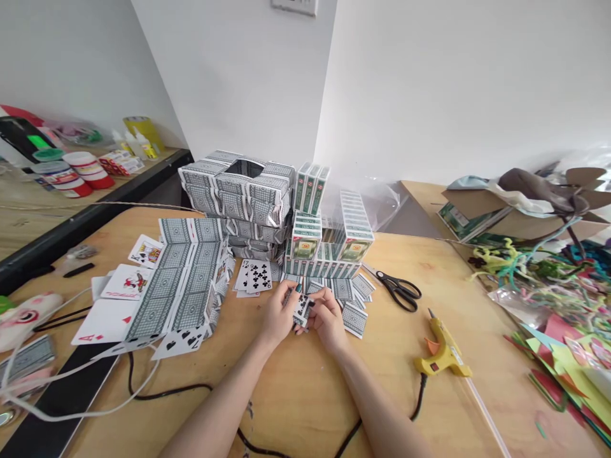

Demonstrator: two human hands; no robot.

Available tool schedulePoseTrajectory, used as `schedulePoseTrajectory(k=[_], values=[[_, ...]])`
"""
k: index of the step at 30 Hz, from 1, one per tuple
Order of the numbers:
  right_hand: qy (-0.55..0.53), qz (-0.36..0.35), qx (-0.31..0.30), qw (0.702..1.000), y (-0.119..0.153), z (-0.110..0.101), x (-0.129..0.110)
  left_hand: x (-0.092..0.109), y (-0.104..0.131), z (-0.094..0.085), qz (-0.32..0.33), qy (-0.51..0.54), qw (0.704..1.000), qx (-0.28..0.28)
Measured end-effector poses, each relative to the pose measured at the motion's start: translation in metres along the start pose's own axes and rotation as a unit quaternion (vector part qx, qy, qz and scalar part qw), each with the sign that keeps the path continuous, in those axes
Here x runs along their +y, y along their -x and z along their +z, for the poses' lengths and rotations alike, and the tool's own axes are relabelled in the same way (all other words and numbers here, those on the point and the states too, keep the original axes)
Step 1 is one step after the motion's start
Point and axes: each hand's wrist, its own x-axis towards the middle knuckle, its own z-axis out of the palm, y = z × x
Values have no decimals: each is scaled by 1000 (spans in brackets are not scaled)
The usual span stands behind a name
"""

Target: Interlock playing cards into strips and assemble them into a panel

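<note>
So the left hand (277, 317) is pinching a black-pip playing card (301, 306) from its left while the right hand (329, 318) is gripping the right side, so neither's nearer. It's sitting in front of the green card boxes (306, 245); the hands are hiding its long axis.

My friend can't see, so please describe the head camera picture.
A person's left hand and right hand hold at least one playing card over a table. Beyond stand stacked green boxes; scissors and a yellow glue gun lie to the right.
</note>
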Motion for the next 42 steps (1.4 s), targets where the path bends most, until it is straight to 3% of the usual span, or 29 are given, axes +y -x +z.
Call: schedulePoseTrajectory(k=[3, 6, 9, 13, 21, 32, 42], values=[[-9, 35, -5, 999, -2, -1, -1, 1, 1, -2, 52, -74, 995, 29], [0, 74, 11, 997, -4, -2, -1, 3, 3, -3, 84, -117, 989, 19], [6, 106, -19, 994, -5, -4, -2, 5, 5, -3, 93, -122, 988, 2], [4, 109, -61, 992, -4, -7, -4, 5, 3, -5, 68, -82, 994, -1], [39, 38, -28, 998, -4, -4, 3, 0, -7, -6, -30, -7, 999, 12], [70, -4, -21, 997, -6, -4, 9, -3, -7, 3, -63, 47, 993, 86], [55, -26, -5, 998, -7, -4, 9, -6, -9, 5, -115, 211, 968, 68]])
